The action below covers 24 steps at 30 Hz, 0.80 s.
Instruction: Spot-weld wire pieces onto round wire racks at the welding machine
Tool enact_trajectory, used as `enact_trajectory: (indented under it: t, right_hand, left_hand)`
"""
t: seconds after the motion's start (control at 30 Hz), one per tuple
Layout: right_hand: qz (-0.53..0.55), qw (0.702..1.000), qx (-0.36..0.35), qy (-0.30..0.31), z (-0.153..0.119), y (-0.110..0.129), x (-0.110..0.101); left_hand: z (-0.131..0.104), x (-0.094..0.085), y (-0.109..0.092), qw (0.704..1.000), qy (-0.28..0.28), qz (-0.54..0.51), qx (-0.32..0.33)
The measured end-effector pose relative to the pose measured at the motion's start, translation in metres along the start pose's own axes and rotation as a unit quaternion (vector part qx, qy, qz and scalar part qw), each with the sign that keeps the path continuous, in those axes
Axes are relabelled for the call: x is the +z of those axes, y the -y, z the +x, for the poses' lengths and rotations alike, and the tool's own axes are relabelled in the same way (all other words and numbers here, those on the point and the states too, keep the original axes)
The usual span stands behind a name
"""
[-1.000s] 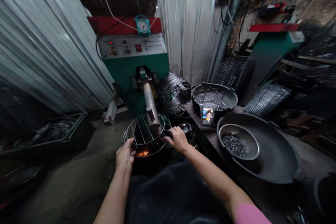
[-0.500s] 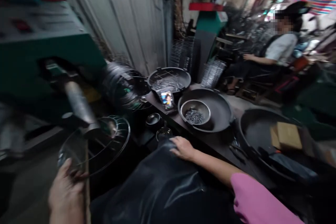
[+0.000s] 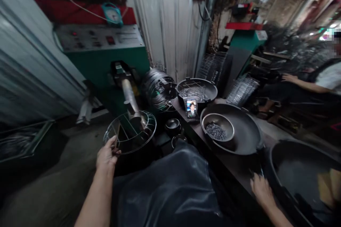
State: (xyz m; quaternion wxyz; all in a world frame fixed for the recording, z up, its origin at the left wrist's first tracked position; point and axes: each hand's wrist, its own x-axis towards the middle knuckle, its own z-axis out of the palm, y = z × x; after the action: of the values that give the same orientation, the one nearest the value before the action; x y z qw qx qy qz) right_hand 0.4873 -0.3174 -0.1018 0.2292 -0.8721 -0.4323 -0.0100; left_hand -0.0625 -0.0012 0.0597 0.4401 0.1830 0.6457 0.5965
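My left hand (image 3: 108,154) is closed on the near left rim of a round wire rack (image 3: 133,150), which sits under the metal arm (image 3: 129,94) of a green machine. On the right, my right hand (image 3: 261,188) is over the dark bench between two large black pans. Its fingers are bent at the pliers-like tool (image 3: 255,173), blurred, and whether they hold it is unclear. A metal bowl (image 3: 231,133) of small metal pieces rests inside the middle black pan (image 3: 246,131).
A phone (image 3: 191,109) stands near the back pan of wire pieces (image 3: 197,90). Wire rings (image 3: 160,88) are stacked beside the green machine (image 3: 90,67). Another black pan (image 3: 295,170) holds a cardboard box (image 3: 330,186). A seated person (image 3: 306,83) is at the right edge.
The view has swung left. My right hand has left the dark apron over my lap and moved right to the bench. My left hand still holds the wire rack.
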Motion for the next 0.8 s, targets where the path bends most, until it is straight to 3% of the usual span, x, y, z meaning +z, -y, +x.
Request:
enact_trajectory:
  t: [0.07, 0.13, 0.2, 0.23, 0.3, 0.37, 0.43, 0.53, 0.6, 0.67, 0.8]
  right_hand:
    - [0.082, 0.995, -0.008, 0.047, 0.003, 0.025, -0.003]
    - [0.188, 0.97, 0.015, 0.155, 0.007, 0.072, -0.011]
    - [0.315, 0.893, 0.021, 0.32, 0.013, 0.134, -0.016]
    - [0.358, 0.856, -0.002, 0.372, 0.018, 0.169, -0.017]
    - [0.351, 0.821, -0.085, 0.442, 0.028, 0.237, -0.012]
    - [0.269, 0.847, -0.24, 0.391, 0.039, 0.298, -0.003]
    - [0.172, 0.849, -0.424, 0.263, 0.05, 0.346, 0.008]
    - [0.066, 0.797, -0.59, 0.11, 0.067, 0.394, 0.022]
    - [0.009, 0.785, -0.615, 0.07, 0.077, 0.413, 0.028]
    - [-0.05, 0.798, -0.597, 0.063, 0.082, 0.424, 0.031]
    - [-0.082, 0.816, -0.571, 0.038, 0.074, 0.422, 0.031]
  left_hand:
    - [-0.003, 0.003, -0.002, 0.999, -0.02, -0.036, -0.035]
    - [-0.004, 0.004, -0.002, 0.997, -0.026, -0.056, -0.04]
    - [-0.003, 0.004, 0.0, 0.997, -0.026, -0.063, -0.031]
    - [-0.002, 0.004, 0.001, 0.997, -0.028, -0.065, -0.028]
    - [0.001, 0.003, 0.004, 0.997, -0.03, -0.067, -0.022]
    - [0.004, 0.002, 0.006, 0.997, -0.027, -0.07, -0.02]
    - [0.007, 0.002, 0.008, 0.997, -0.019, -0.071, -0.018]
    - [0.007, 0.003, 0.008, 0.998, -0.016, -0.065, -0.017]
    - [0.006, 0.004, 0.006, 0.998, -0.019, -0.062, -0.016]
    - [0.004, 0.004, 0.005, 0.998, -0.025, -0.063, -0.014]
    - [0.003, 0.005, 0.004, 0.998, -0.032, -0.059, -0.015]
